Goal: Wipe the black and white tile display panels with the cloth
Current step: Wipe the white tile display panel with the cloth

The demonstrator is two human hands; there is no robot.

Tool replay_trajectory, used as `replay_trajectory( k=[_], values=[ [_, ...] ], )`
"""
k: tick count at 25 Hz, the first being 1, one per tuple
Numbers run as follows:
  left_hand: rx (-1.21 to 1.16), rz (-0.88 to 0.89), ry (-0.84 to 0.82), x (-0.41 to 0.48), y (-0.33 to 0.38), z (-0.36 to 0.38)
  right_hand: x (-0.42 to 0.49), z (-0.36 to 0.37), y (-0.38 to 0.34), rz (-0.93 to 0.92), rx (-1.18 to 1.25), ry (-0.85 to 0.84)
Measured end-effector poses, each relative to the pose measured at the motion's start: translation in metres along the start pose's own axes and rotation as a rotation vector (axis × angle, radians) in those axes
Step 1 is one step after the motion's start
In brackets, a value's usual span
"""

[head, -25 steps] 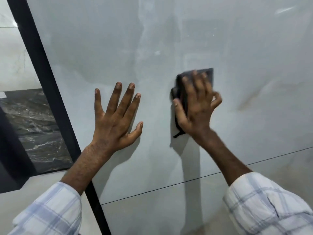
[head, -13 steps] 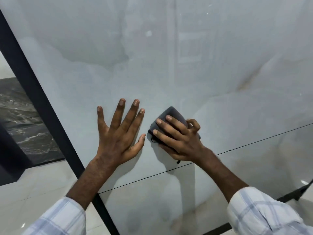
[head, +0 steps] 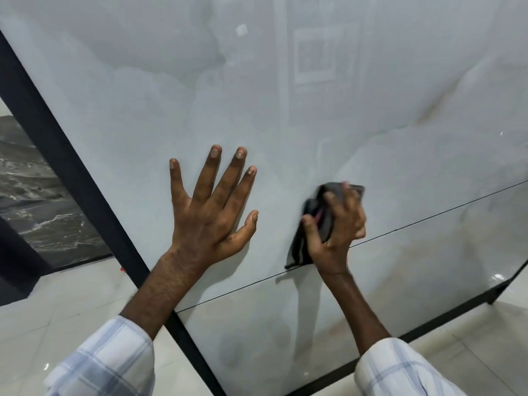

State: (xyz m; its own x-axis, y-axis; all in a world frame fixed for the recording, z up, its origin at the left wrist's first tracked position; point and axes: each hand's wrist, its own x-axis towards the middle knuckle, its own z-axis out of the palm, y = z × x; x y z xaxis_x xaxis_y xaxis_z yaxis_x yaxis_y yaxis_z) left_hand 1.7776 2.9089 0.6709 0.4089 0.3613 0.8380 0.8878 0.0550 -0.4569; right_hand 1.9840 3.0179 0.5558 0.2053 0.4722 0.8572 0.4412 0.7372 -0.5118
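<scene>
pressing a dark cloth [head: 298,250] against a glossy white tile panel [head: 285,110], the right hand [head: 335,227] has its fingers curled over the bunched fabric, with the thumb on the cloth's left side. hand and cloth are slightly blurred. the cloth sits in the lower part of the panel, right of its middle, and its bottom tail touches a thin dark seam line [head: 428,218] that crosses the panel, rising to the right. the left hand [head: 213,215] lies flat on the same panel just beside the cloth, to its left, fingers straight and spread, holding nothing. it is nearer the panel's left edge, where a black frame [head: 71,172] runs diagonally. beyond that frame, at the far left, part of a black tile panel [head: 37,201] with white veins shows. both wrists come out of pale checked sleeves [head: 108,364]. the same black frame edges the panel's bottom, and a pale shiny floor [head: 57,310] lies below it.
</scene>
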Motion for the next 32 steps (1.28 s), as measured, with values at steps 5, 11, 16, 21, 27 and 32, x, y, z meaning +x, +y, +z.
replay_trajectory(
  k=[5, 11, 16, 21, 27, 32],
  values=[
    [-0.033, -0.004, 0.009, -0.001, 0.001, -0.001, -0.072, 0.026, -0.024, 0.989, 0.23, 0.468],
    [-0.053, 0.009, 0.02, -0.002, 0.0, -0.002, -0.083, 0.055, -0.073, 0.692, -0.035, 0.235],
    [-0.096, 0.03, 0.046, -0.003, -0.002, -0.002, -0.077, 0.01, -0.005, -0.534, -0.262, -0.252],
    [-0.116, 0.008, 0.064, -0.001, 0.0, -0.003, -0.029, -0.012, 0.059, 0.652, -0.058, 0.214],
    [-0.271, -0.131, 0.041, 0.018, 0.035, -0.008, 0.004, -0.001, 0.014, 0.401, -0.189, 0.164],
    [-0.048, -0.226, -0.024, 0.027, 0.071, 0.017, 0.041, -0.036, 0.076, -0.579, -0.259, -0.181]
  ],
)
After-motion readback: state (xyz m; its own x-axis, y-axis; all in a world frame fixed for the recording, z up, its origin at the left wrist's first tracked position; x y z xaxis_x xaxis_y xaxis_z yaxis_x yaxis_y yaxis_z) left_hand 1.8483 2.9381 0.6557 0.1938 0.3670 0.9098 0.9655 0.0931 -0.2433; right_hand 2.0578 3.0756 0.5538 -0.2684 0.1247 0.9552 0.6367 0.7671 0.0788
